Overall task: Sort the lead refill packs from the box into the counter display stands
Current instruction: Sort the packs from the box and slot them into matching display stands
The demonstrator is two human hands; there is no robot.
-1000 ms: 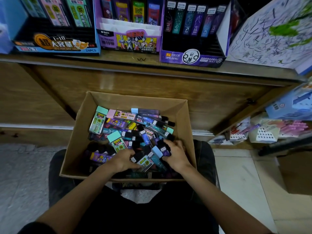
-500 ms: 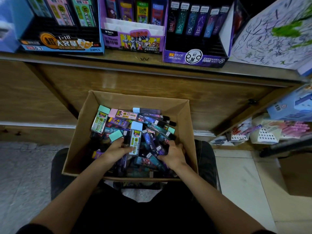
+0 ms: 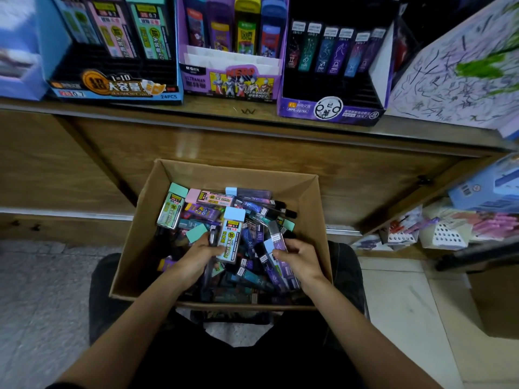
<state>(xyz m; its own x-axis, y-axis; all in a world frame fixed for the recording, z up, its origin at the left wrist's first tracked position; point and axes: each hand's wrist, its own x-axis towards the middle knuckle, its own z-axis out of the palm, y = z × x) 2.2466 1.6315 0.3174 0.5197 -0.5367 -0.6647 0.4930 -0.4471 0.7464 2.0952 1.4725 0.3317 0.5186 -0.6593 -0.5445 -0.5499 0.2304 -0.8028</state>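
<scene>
Right hand (image 3: 299,258) has come off the pile since half a second ago and now has a slim purple lead pack (image 3: 278,242) up, pinched between thumb and curled fingers. Pack stands nearly upright, just above the heap in the lower right of the box.

Left hand (image 3: 200,258) is about where it was. Thumb lies across the front of a blue-capped wide lead pack (image 3: 231,234), fingers curled behind it, and the pack stands upright with the cap on top. A mint cap (image 3: 196,233) pokes out just above the left fingers; can't tell if it's in the grip or only leaning there.

Both hands are inside the cardboard box (image 3: 134,248), which sits on the person's lap, centre frame. It holds a mixed heap of refill packs. In the box's upper left is a mint-capped wide pack (image 3: 172,209), along the far edge a pink-capped pack (image 3: 210,196) lying flat, and beside that a dark slim pack with a pale blue cap (image 3: 248,193).

The wooden counter (image 3: 252,119) runs across the frame above the box. Three stands sit on it:
- upper left: blue display stand (image 3: 112,89) with wide packs at its back
- top centre: purple Ultraman stand (image 3: 230,82), four packs upright at the rear
- right of that: dark purple stand (image 3: 331,109), a row of slim constellation packs at the back

Upper right is a scribbled test pad (image 3: 449,80), and at the right edge a lower shelf with pens (image 3: 491,224).
</scene>
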